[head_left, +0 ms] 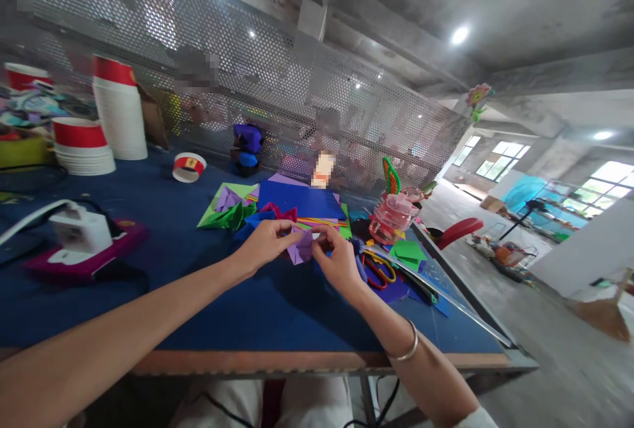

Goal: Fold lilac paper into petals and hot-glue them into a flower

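While the left hand (266,240) and right hand (341,264) both pinch the lilac paper (300,249), I reckon one uneven tug could tear it.

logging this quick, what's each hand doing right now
Left hand: closed, pinching the folded light purple paper at its left side.
Right hand: closed, pinching the same paper at its right side.

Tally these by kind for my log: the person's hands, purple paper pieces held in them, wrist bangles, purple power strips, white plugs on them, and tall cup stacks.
Hands: 2 (left hand, right hand)
Held purple paper: 1
Bangle: 1
Power strip: 1
White plug: 1
Tall cup stack: 1
Total: 7
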`<state>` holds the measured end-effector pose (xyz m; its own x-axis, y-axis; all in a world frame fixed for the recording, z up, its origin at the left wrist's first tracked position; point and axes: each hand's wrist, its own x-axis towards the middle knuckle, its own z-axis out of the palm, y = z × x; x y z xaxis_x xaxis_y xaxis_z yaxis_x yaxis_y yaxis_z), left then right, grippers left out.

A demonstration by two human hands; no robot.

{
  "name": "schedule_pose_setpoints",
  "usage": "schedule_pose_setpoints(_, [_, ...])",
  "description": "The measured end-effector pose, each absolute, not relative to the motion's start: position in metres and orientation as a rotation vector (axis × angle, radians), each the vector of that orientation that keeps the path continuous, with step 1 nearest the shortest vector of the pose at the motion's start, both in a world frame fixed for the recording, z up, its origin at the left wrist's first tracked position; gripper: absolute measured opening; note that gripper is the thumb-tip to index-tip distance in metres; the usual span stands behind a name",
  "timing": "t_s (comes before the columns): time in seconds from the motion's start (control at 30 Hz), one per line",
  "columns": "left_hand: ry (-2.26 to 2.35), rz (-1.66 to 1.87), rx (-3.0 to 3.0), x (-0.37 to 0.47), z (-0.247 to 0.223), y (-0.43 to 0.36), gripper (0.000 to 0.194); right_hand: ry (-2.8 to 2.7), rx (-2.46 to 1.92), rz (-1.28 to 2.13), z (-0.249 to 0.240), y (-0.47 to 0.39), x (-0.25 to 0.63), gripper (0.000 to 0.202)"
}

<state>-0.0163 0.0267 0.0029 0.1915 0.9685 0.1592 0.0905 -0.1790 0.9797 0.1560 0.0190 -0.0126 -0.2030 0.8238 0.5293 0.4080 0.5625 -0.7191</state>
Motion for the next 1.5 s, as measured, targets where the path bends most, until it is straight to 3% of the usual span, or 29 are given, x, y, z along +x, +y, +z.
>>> schedule_pose_setpoints(0.43, [1.083, 1.154, 1.503, -0.018, 0.008, 0.025, 0.022, -1.887, -0.914, 0.469, -0.013, 0.019, 0.157, 0.024])
schedule_pose_setpoints(0.93, [1.085, 1.184, 1.324, -0.018, 0.001, 0.029, 0.02, -2.305, -0.85, -0.175, -0.011, 0.013, 0.162, 0.038])
schedule_pose_setpoints(1.03, [1.094, 1.21, 1.435, -0.019, -0.002, 0.031, 0.025, -2.226, -0.851, -0.084, -0.011, 0.012, 0.159, 0.033])
schedule_pose_setpoints(1.23, [1.052, 1.272, 1.485, -0.018, 0.0, 0.028, 0.028, -1.812, -1.011, 0.458, -0.009, 0.013, 0.154, 0.02])
schedule_pose_setpoints(1.5, [1.051, 1.246, 1.47, -0.016, 0.005, 0.023, 0.026, -1.836, -0.849, 0.369, -0.015, 0.019, 0.157, 0.012])
